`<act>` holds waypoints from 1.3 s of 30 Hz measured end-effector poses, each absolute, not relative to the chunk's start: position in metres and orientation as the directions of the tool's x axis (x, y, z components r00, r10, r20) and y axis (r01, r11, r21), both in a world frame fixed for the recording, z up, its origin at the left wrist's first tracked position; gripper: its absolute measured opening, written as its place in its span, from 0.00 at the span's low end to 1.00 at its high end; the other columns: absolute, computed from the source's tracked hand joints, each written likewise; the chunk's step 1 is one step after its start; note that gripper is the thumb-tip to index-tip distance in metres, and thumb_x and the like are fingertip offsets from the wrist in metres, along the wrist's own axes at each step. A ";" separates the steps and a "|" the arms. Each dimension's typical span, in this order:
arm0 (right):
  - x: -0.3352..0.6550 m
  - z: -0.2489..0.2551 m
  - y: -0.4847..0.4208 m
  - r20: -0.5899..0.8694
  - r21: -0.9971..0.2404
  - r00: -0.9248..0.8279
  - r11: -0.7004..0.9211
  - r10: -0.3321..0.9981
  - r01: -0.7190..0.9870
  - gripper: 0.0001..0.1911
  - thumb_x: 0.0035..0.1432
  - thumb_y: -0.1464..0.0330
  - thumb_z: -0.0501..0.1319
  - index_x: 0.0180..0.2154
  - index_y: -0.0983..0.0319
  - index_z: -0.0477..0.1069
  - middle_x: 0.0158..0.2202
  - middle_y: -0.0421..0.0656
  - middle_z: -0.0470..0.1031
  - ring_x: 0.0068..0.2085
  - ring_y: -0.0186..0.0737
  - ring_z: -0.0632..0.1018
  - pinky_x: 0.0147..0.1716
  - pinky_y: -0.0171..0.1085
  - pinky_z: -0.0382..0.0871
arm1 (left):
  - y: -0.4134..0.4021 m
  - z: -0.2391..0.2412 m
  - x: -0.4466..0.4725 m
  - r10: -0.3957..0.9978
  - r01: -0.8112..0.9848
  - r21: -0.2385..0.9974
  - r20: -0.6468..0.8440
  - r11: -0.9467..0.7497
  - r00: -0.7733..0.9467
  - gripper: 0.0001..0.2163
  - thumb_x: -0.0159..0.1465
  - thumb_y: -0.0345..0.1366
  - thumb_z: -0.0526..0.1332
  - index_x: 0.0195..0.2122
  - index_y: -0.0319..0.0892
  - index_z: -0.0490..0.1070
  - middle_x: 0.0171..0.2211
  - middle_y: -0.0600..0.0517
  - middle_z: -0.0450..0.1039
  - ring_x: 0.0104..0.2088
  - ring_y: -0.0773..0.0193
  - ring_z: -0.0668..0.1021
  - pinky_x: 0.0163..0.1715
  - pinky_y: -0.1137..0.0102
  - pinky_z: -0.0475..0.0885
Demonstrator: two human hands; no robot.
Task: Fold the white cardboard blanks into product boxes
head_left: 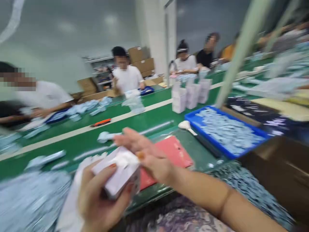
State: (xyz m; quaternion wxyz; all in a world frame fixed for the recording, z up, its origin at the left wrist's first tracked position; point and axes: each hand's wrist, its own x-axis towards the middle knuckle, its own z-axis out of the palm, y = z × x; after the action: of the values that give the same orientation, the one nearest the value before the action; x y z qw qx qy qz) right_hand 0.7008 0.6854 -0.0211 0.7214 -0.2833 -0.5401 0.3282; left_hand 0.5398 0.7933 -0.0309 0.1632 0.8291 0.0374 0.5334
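A small pale carton (pixel 116 180) sits tilted in my left hand (pixel 98 201), whose fingers and thumb wrap around its sides. Something white and shiny shows at the carton's upper end, too blurred to name. My right hand (pixel 151 158) is held flat beside that end, fingers stretched out and close together. Whether its palm touches the carton I cannot tell. Beneath my right hand lies a flat red packet (pixel 175 149). A pale blue spoon-shaped item (pixel 105 137) lies just beyond my fingertips.
A blue tray (pixel 228 153) of small light-blue pieces stands right, beside a white scoop (pixel 185 125). Several pale cartons (pixel 179 100) stand beyond it. An orange cutter (pixel 101 122) lies on the green belt (pixel 154 120). Blue wrapped items (pixel 31 199) heap at left. Co-workers sit opposite.
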 end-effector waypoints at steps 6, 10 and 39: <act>0.713 -0.068 0.692 0.693 -0.697 0.002 0.668 0.721 0.261 0.50 0.62 0.50 0.69 0.74 0.51 0.45 0.69 0.52 0.61 0.67 0.53 0.67 0.65 0.51 0.65 | 0.767 -0.035 0.548 0.413 -0.339 0.542 0.826 -0.769 0.383 0.19 0.64 0.52 0.68 0.52 0.53 0.71 0.54 0.47 0.72 0.57 0.50 0.73 0.55 0.55 0.70; 0.718 -0.074 0.686 0.784 -0.506 0.004 0.635 0.621 0.583 0.43 0.61 0.66 0.67 0.72 0.51 0.52 0.63 0.51 0.66 0.63 0.53 0.70 0.62 0.51 0.68 | 0.753 -0.046 0.551 0.701 -0.479 0.836 0.511 -0.268 0.498 0.12 0.68 0.50 0.66 0.39 0.48 0.73 0.54 0.48 0.74 0.64 0.47 0.70 0.61 0.52 0.66; 0.736 -0.091 0.666 0.700 -0.461 -0.004 0.457 0.714 0.760 0.45 0.65 0.62 0.64 0.76 0.51 0.43 0.67 0.52 0.61 0.66 0.58 0.66 0.63 0.58 0.67 | 0.755 -0.075 0.568 0.713 -0.590 0.797 0.339 0.129 0.614 0.32 0.69 0.56 0.61 0.72 0.59 0.57 0.67 0.47 0.67 0.61 0.49 0.74 0.61 0.53 0.71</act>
State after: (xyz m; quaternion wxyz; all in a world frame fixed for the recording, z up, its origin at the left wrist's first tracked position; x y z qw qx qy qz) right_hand 0.7362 0.6661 -0.0907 0.4767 -0.5205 -0.7080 -0.0246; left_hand 0.5684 0.7548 -0.0754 0.7489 0.4961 0.0617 0.4350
